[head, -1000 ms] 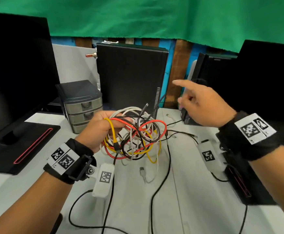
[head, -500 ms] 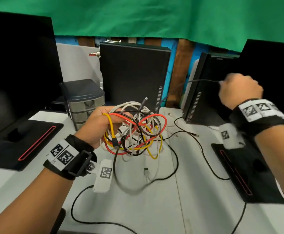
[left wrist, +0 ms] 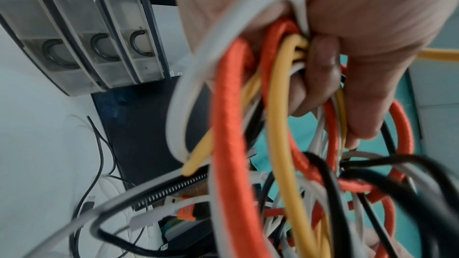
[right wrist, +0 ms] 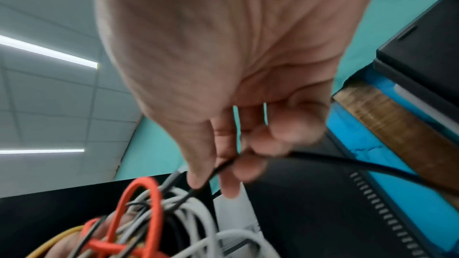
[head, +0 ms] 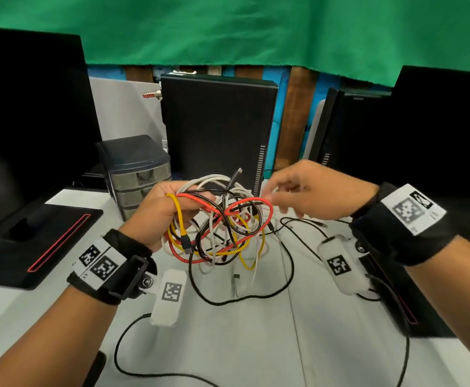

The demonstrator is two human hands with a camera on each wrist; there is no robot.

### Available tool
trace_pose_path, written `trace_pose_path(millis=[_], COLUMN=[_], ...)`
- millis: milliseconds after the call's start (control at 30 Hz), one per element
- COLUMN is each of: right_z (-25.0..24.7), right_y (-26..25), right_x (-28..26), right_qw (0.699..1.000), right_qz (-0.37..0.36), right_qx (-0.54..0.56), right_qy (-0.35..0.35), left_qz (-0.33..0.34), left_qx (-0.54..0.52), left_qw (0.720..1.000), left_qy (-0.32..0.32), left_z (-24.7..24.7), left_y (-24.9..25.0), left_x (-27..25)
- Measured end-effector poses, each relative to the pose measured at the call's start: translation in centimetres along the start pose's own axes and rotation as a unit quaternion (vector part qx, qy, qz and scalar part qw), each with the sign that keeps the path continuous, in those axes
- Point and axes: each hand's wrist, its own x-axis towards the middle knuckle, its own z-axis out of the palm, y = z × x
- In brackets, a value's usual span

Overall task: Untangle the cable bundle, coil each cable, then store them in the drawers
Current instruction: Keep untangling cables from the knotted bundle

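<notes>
Head: left hand [head: 158, 213] grips cable bundle [head: 222, 222] in the air, in front of drawer unit [head: 137, 174]. Left wrist: fingers [left wrist: 320, 77] clenched round red, yellow, white loops. Right wrist: right hand [right wrist: 223, 66] pinches a thin black cable [right wrist: 347, 162] just above the bundle.

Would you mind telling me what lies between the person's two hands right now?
In the head view, the cable bundle hangs between them: the left hand grips one side, the right hand reaches the other. The right wrist view shows a thin black cable in its fingers.
</notes>
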Motion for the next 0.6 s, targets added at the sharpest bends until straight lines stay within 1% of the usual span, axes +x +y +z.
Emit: trace_pose_path(millis=[67, 100, 133, 167, 200, 233, 267, 300, 333, 367, 400, 433, 467, 500, 533, 567, 600], right_z=[-1.0, -1.7, -2.5, -3.4, -4.6, -5.7, -6.5, -6.8, -6.6, -5.9, -5.1, -4.1, -3.0, -2.0, -1.2, -0.6, -0.3], right_y=[0.8, 1.5, 2.6, 4.1, 5.7, 7.1, 7.9, 8.3, 8.2, 7.6, 6.7, 5.5, 3.9, 2.3, 0.9, -0.1, -0.8], right_x=[-0.5, -0.7, -0.8, -0.8, -0.9, -1.0, -1.3, -1.4, -1.4, -1.2, -0.9, -0.7, -0.4, 0.0, 0.4, 0.7, 0.9], right_qw=[0.997, 0.994, 0.985, 0.966, 0.932, 0.885, 0.846, 0.827, 0.828, 0.842, 0.868, 0.9, 0.936, 0.966, 0.987, 0.997, 1.0], right_qz=[-0.019, -0.017, 0.004, 0.054, 0.134, 0.231, 0.316, 0.376, 0.401, 0.387, 0.331, 0.241, 0.139, 0.057, 0.011, -0.002, 0.006], right_qx=[0.002, -0.01, -0.042, -0.083, -0.122, -0.151, -0.165, -0.177, -0.196, -0.217, -0.233, -0.232, -0.194, -0.129, -0.058, -0.004, 0.027], right_qy=[0.069, 0.112, 0.169, 0.237, 0.314, 0.375, 0.396, 0.378, 0.339, 0.306, 0.288, 0.278, 0.26, 0.217, 0.149, 0.073, 0.005], left_qz=[0.006, 0.009, 0.011, 0.012, 0.015, 0.017, 0.019, 0.015, 0.011, 0.005, 0.002, -0.001, 0.001, 0.001, 0.0, -0.003, -0.004], left_qx=[-0.001, -0.007, -0.007, -0.004, 0.001, 0.004, 0.003, 0.0, 0.005, 0.011, 0.022, 0.03, 0.035, 0.033, 0.03, 0.027, 0.026], left_qw=[1.0, 1.0, 1.0, 1.0, 1.0, 1.0, 1.0, 1.0, 1.0, 1.0, 1.0, 1.0, 0.999, 0.999, 0.999, 0.999, 0.999], left_qy=[-0.014, -0.012, 0.001, 0.012, 0.012, 0.01, 0.007, 0.008, 0.002, -0.001, -0.003, -0.001, 0.003, -0.003, -0.013, -0.024, -0.033], left_z=[-0.3, -0.3, -0.6, -0.7, -0.9, -1.0, -1.2, -1.4, -1.6, -1.7, -1.8, -1.7, -1.6, -1.4, -1.4, -1.3, -1.3], left_y=[0.1, 0.2, -0.1, -0.1, -0.2, -0.2, -0.3, -0.4, -0.4, -0.4, -0.7, -0.8, -1.0, -1.2, -1.3, -1.4, -1.4], left_x=[0.1, 0.1, 0.4, 0.5, 0.6, 0.6, 0.7, 0.8, 1.0, 1.2, 1.4, 1.5, 1.7, 1.6, 1.7, 1.6, 1.5])
